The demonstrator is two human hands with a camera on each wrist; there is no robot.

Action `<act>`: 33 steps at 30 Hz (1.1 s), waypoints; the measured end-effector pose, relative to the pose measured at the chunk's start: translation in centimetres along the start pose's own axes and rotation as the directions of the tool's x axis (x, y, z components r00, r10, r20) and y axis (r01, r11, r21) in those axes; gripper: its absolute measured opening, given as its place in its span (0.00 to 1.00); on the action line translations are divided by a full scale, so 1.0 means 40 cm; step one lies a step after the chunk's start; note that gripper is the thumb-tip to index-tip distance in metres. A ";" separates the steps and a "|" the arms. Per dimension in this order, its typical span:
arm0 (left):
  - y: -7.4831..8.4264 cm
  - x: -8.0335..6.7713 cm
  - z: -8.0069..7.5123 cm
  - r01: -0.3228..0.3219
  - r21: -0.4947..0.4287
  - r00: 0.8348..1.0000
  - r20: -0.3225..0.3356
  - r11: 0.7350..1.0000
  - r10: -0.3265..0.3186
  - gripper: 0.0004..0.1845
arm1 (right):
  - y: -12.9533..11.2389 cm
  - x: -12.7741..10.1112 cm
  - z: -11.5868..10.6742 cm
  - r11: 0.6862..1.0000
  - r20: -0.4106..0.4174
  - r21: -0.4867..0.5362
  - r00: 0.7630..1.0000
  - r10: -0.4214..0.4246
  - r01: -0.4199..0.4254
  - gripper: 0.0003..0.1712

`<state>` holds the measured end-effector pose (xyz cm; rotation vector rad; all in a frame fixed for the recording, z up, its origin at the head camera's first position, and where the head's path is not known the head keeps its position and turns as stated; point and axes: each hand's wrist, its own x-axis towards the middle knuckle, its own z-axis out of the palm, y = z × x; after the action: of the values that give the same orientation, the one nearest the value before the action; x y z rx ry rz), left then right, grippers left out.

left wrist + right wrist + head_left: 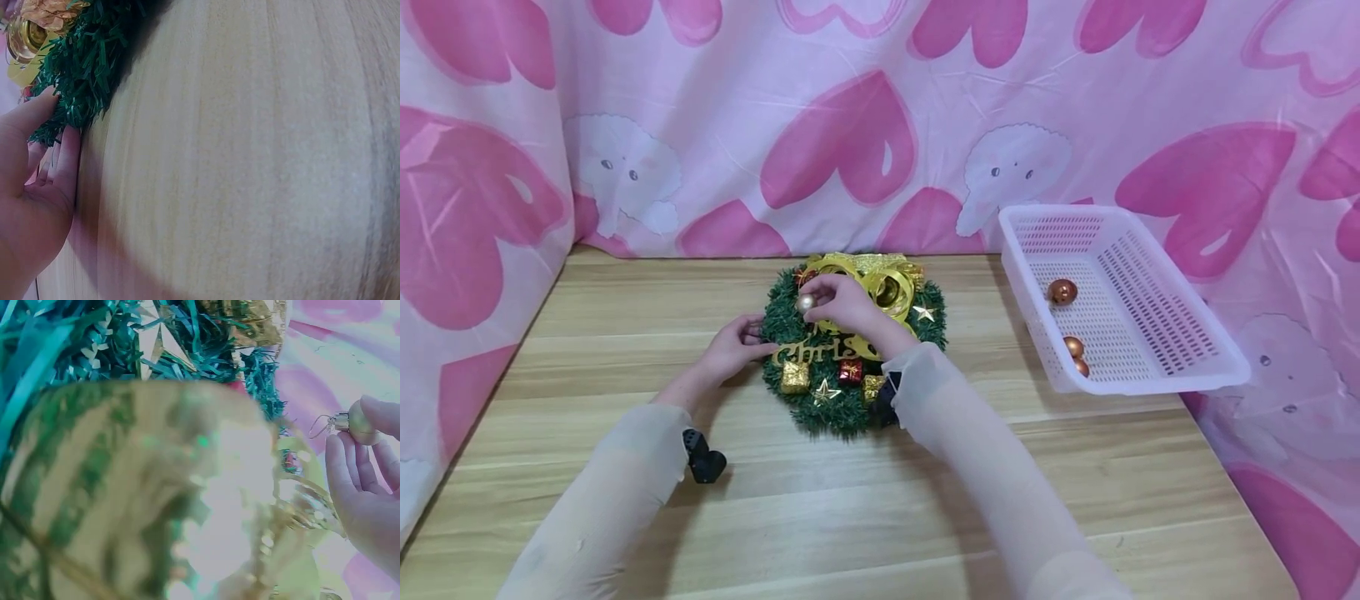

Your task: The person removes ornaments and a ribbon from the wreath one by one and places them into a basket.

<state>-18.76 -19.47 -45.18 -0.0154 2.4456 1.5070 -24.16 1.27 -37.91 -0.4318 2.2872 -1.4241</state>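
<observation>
A green tinsel Christmas wreath (pixel 838 421) lies on the table, trimmed with yellow ribbon (pixel 901 293), gold stars (pixel 825 392), small gift boxes (pixel 795 377) and gold lettering (pixel 820 351). My left hand (pixel 736 346) grips the wreath's left edge, thumb (pixel 42 107) on top and fingers lower down at its side. Over the wreath's upper left, my right hand (pixel 850 307) pinches a small pale gold bauble (pixel 806 303) between thumb and fingers. In the right wrist view, a thin wire hook (pixel 319 425) sticks out of the bauble's metal cap.
A white perforated plastic basket (pixel 1150 387) stands to the right, with a few copper baubles (pixel 1062 292) inside. A pink heart-patterned cloth (pixel 722 167) hangs behind the wooden table (pixel 820 517) and along its sides. A large blurred gold surface (pixel 156 487) fills much of the right wrist view.
</observation>
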 end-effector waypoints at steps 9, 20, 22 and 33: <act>-0.004 0.004 0.000 -0.008 0.019 1.000 -0.007 1.000 0.008 0.39 | -0.015 -0.016 -0.020 1.000 -0.001 -0.004 1.000 -0.006 0.006 0.20; -0.002 0.004 -0.001 0.005 0.003 1.000 -0.010 1.000 -0.005 0.40 | -0.031 -0.031 -0.045 1.000 0.005 -0.006 1.000 -0.011 0.011 0.22; -0.002 0.004 -0.002 0.005 0.001 1.000 -0.006 1.000 -0.005 0.40 | -0.037 -0.035 -0.052 1.000 0.003 -0.001 1.000 -0.007 0.007 0.22; 0.003 0.001 0.000 0.012 0.010 1.000 -0.001 1.000 -0.012 0.39 | -0.049 -0.056 -0.100 0.998 -0.029 0.061 0.999 -0.024 0.026 0.24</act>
<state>-18.81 -19.40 -45.08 -0.0297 2.4498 1.4897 -24.10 4.55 -34.17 -0.4259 2.2604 -1.5181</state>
